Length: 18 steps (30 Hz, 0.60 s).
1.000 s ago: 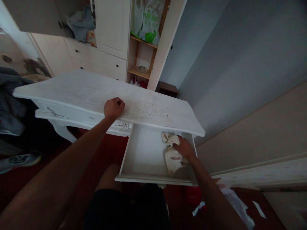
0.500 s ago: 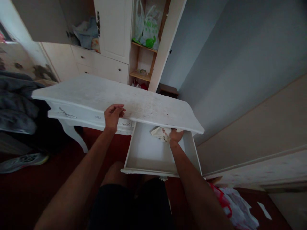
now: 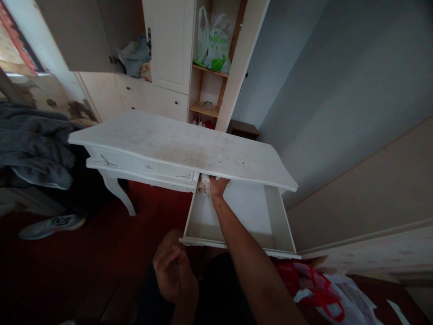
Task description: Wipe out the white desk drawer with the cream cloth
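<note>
Right hand [image 3: 218, 188]: reaches deep into the drawer [image 3: 250, 210], fingers against the cloth [image 3: 204, 184]; their tips are hidden, so whether they grip it or only press on it cannot be told.
Cloth: pale, with reddish marking, bunched directly left of the right fingers and touching them, in the drawer's far left corner by the front edge of the table [image 3: 149, 135].
Left hand [image 3: 174, 273]: fingers loosely bent, held low in front of the body, nearer the wearer than the right fingers and just outside the drawer's near left corner.
Drawer: pulled out under the right fingers, its pale floor spreading to their right, its front board on the body's side of them.
Table: white, its smudged top just beyond the right fingers.
Cabinet [image 3: 169, 49]: white, well beyond the right fingers, plastic bags [image 3: 218, 49] on one shelf.
Far left: gray fabric [image 3: 37, 140] heaped well away from the left fingers; a shoe [image 3: 54, 226] nearer them on the red floor [image 3: 144, 201].
Lower right: red and white bags [image 3: 324, 293], well right of the left fingers.
</note>
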Available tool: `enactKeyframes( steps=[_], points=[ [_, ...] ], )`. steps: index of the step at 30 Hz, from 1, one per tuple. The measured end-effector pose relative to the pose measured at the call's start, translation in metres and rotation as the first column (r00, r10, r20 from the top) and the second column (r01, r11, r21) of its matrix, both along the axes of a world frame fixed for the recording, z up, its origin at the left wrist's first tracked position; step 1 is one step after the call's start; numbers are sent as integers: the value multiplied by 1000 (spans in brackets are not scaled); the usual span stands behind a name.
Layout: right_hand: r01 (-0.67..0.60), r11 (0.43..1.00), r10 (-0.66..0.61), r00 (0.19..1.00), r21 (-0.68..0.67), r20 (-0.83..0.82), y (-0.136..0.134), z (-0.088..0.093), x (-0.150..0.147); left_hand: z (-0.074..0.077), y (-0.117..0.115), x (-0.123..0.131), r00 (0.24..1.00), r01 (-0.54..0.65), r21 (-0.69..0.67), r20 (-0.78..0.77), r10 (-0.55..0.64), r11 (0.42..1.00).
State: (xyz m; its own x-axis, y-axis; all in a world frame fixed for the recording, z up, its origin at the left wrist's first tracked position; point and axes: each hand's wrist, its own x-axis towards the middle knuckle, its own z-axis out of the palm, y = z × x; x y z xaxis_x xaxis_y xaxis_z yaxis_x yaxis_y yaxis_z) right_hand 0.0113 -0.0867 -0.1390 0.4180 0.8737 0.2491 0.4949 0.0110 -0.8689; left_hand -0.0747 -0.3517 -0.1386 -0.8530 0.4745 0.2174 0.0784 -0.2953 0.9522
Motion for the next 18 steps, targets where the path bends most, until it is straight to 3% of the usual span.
enactKeyframes(
  steps=[4, 7, 9, 11, 13, 15, 18],
  points=[
    [-50, 997, 52, 998, -63, 26, -5, 8, -17, -5, -10, 14, 962, 218, -86, 184, -200, 972],
    [-79, 992, 85, 995, -98, 52, -13, 9, -13, -20, -17, 25, 911, 343, -212, 315, -268, 915],
    [-176, 981, 180, 983, -79, 43, -20, 8, -8, -31, -21, 34, 873, 444, -254, 339, -351, 859],
    [-323, 944, 327, 944, -64, 48, -25, 8, -5, -39, -21, 44, 768, 616, -253, 404, -498, 746],
    [-462, 884, 466, 882, -68, 67, -27, 10, -3, -45, -19, 54, 606, 777, -206, 500, -618, 595],
    [-542, 836, 548, 833, -87, 76, -28, 14, 0, -49, -16, 64, 474, 858, -146, 596, -649, 493],
    [-621, 772, 631, 774, -135, 47, -28, 20, 8, -52, -12, 76, 349, 905, -92, 719, -602, 415]
  ],
)
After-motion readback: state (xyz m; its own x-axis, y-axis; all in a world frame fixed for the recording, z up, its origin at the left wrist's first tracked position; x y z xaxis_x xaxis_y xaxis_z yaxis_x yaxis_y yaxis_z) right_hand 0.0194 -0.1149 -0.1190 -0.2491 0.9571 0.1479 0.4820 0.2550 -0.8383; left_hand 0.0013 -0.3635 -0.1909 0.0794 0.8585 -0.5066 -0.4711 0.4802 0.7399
